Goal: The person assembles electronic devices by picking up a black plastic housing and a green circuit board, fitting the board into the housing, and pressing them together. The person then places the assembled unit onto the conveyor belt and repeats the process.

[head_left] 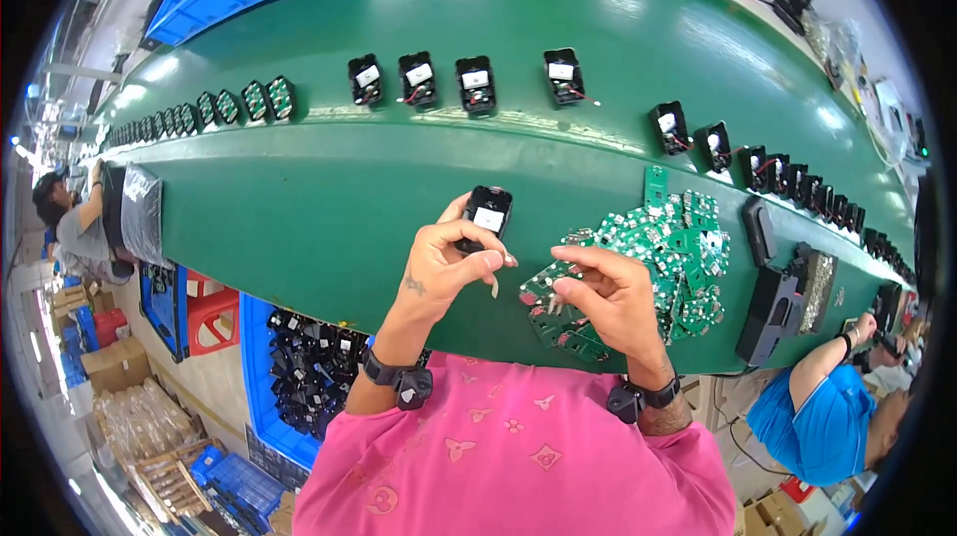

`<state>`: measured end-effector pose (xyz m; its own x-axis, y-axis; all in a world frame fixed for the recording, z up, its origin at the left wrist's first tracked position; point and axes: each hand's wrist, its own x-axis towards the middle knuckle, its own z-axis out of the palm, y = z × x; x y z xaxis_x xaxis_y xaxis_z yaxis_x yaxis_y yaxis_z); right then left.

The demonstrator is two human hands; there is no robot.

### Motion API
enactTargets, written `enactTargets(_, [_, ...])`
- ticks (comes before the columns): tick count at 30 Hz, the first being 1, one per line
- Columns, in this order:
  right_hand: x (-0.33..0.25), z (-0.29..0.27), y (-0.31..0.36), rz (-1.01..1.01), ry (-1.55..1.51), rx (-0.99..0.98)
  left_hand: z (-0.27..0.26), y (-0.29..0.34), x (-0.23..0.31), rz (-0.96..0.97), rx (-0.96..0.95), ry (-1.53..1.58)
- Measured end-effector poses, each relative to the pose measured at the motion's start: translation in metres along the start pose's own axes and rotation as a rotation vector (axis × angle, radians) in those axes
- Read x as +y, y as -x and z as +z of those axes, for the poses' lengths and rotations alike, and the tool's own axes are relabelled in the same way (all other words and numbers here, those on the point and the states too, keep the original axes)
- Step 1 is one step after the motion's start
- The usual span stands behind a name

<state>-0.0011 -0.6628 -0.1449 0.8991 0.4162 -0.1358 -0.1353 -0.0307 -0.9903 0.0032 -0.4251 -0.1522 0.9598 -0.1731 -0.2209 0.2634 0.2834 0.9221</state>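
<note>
You're holding a black, rounded-rectangular plastic casing with a white label (490, 207) in your left hand (449, 257), left of the heap of green printed circuit boards (698, 267). That left grip is wrapping around the casing's near end, thumb and fingertips bunching there; a small pale strip (494, 287) is hanging below them, too small to identify. Your right hand (610, 292) is hovering over the heap's left side, thumb and forefinger standing apart; can't tell whether the curled fingers are pinching anything.

Step in hand, by judgement: you're working on one casing, probably minding its loose end, no board showing in it. The next move is likely calling for a steady left hold, label up, and a light right pinch on one small part, without dragging neighbouring boards.

Beyond the heap, more open black plastic casings (477, 85) are lining the green table (329, 197); a black boxy plastic piece (766, 315) is sitting to its right.
</note>
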Motion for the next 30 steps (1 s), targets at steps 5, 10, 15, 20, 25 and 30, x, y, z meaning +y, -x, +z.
enactTargets(5, [-0.012, 0.002, 0.000, -0.079, -0.425, 0.024, 0.022, -0.006, -0.002, -0.014, -0.058, 0.014])
enactTargets(10, [-0.012, 0.000, -0.008, -0.070, -0.411, 0.107, 0.036, -0.011, -0.005, 0.091, -0.088, -0.052])
enactTargets(15, [-0.003, -0.002, -0.009, -0.026, -0.339, 0.087, 0.036, -0.011, -0.011, 0.122, -0.068, -0.132])
enactTargets(20, [0.008, -0.004, -0.010, 0.038, -0.305, 0.157, 0.056, -0.009, 0.002, -0.033, -0.006, 0.128])
enactTargets(25, [0.008, -0.005, -0.011, 0.044, -0.289, 0.202, 0.049, -0.012, 0.003, 0.010, -0.148, 0.067])
enactTargets(30, [0.009, -0.005, -0.011, -0.003, -0.126, 0.242, 0.055, -0.011, -0.002, -0.006, -0.106, -0.029])
